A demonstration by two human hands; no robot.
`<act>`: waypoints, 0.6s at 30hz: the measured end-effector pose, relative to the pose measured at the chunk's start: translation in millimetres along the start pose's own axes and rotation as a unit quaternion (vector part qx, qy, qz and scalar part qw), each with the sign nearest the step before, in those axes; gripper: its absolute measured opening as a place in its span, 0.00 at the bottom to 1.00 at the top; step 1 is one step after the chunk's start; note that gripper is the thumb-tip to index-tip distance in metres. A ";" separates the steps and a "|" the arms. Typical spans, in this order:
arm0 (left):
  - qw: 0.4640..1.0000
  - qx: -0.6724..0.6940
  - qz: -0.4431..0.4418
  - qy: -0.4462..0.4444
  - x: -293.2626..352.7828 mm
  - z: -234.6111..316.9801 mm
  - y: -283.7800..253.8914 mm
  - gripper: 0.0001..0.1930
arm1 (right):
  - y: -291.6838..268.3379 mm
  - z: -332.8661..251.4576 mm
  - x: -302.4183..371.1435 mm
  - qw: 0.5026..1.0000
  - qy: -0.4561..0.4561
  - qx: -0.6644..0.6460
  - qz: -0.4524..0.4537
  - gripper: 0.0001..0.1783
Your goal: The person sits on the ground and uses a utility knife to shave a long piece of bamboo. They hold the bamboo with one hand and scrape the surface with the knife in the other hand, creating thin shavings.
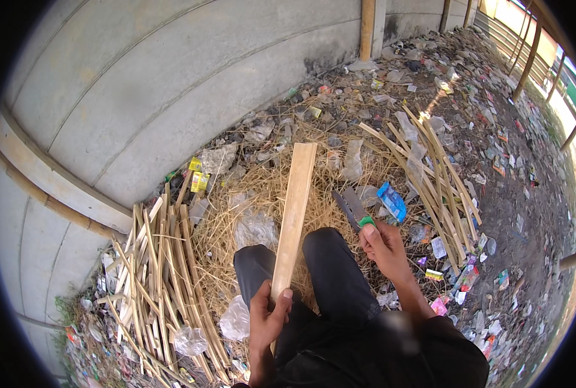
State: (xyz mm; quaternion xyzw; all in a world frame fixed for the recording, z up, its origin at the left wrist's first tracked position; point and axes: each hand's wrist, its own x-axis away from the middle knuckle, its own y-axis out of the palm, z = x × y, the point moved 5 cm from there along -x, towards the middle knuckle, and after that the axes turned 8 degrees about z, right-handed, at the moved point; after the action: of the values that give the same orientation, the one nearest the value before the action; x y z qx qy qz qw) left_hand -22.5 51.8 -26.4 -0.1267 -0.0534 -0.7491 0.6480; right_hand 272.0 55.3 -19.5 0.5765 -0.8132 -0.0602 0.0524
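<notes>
My left hand (270, 315) is closed round the lower end of a flat, pale bamboo slat (293, 210), which points up and away between my knees. In my right hand (383, 247) is a knife (350, 209) with a broad dark blade and a green part at the handle. Its blade points up and to the left, apart from the slat. Most of the knife's handle is hidden by my fingers. Pale shavings (236, 213) lie thickly on the ground in front of my knees.
A pile of thin bamboo strips (165, 284) lies on my left, and a smaller bundle of strips (440, 187) on my right. A blue wrapper (392, 201) lies beyond my right hand. Litter covers the ground. A grey concrete wall (171, 84) stands at the left and back.
</notes>
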 end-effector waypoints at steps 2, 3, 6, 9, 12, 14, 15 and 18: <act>1.000 0.001 -0.001 0.002 -0.8 -3.3 -1.0 0.15 | 2.1 -2.0 -2.4 0.998 -0.026 0.043 0.026 0.22; 1.000 0.001 -0.001 0.003 -1.0 -4.4 -1.4 0.14 | 2.9 -2.9 -2.7 0.998 -0.026 0.048 0.031 0.23; 1.000 0.003 -0.001 0.003 -0.7 -3.6 -2.1 0.14 | 3.2 -3.6 -2.3 0.998 -0.013 0.042 0.040 0.23; 1.000 0.006 0.001 0.004 -1.1 -4.1 -1.8 0.14 | 1.2 -0.4 -1.7 0.999 0.013 0.014 0.040 0.22; 1.000 0.005 0.002 -0.002 -1.2 -4.4 -2.7 0.14 | 4.8 -6.8 0.6 0.999 0.024 0.030 0.031 0.19; 1.000 0.019 0.008 -0.007 -1.0 -2.9 -2.9 0.13 | 8.2 -9.7 0.1 0.998 0.035 0.046 0.000 0.17; 1.000 0.026 0.010 -0.009 -1.1 -2.6 -3.1 0.13 | 9.9 -8.9 0.4 0.999 0.043 0.005 -0.004 0.16; 1.000 0.027 0.009 -0.007 -2.5 -5.6 -3.6 0.13 | 14.2 -6.9 1.1 0.996 0.046 -0.075 -0.025 0.16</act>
State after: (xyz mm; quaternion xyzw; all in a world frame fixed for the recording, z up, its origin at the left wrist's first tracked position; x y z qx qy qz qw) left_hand -26.4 53.3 -32.1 -0.1143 -0.0771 -0.7405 0.6577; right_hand 259.5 58.7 -10.4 0.5933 -0.7883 -0.0957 0.1318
